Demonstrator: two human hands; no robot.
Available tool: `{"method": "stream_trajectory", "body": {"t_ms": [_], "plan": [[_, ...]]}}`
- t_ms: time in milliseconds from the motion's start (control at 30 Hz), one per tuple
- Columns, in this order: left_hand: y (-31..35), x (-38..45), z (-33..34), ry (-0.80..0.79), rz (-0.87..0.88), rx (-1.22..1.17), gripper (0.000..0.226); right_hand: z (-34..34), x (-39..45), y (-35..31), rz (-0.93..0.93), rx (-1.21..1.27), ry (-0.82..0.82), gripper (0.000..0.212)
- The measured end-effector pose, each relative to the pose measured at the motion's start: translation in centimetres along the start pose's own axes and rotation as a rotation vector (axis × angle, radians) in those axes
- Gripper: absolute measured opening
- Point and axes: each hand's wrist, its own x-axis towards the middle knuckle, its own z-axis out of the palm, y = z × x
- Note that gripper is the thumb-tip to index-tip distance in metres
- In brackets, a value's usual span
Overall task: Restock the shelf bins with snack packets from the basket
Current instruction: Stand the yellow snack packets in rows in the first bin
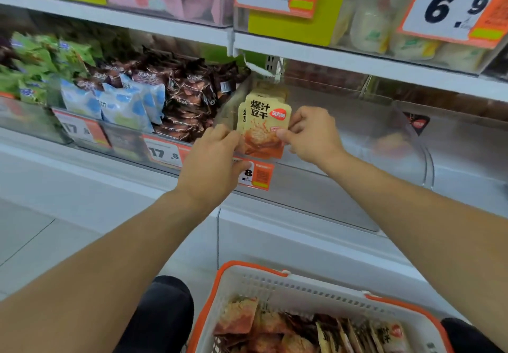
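Holding a stack of packets [263,124] upright between both hands — left hand [213,160] pinching at 9 o'clock, right hand [312,135] at 3 — clear bin [343,121] at 12, equally near.

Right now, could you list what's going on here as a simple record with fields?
Held: stack of tan snack packets with orange food picture
Left hand: grips the stack's left edge
Right hand: pinches its right edge
Place: at the front of a clear plastic shelf bin
Supply: white basket with orange rim below, packets inside
Neighbour: dark brown packets in the left bin
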Motion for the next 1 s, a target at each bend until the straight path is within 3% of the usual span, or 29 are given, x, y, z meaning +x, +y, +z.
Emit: {"method": "stream_trajectory", "body": {"t_ms": [167,433,667,833,900,1000], "plan": [[0.1,0.2,0.2,0.005,0.005,0.021,0.025,3.5,2.7,0.0,0.165,-0.069,-0.087,0.028],[-0.1,0.2,0.5,0.015,0.0,0.004,0.025,4.2,3.2,-0.1,0.136,-0.251,0.013,0.028],[-0.2,-0.4,0.6,0.039,0.036,0.0,0.023,2.2,2.6,-0.5,0.183,-0.205,-0.061,0.04],[0.2,-1.7,0.7,0.135,0.119,0.085,0.023,-3.4,-1.3,-0.7,-0.03,-0.235,0.078,0.025],[1.2,-2.3,0.6,0.156,0.204,0.078,0.016,-5.1,-5.2,-0.7,-0.157,-0.136,0.142,0.02],[3.0,-4.4,1.4,0.002,0.212,-0.059,0.007,-5.4,-12.0,1.5,-0.28,0.031,0.143,0.014]]}}
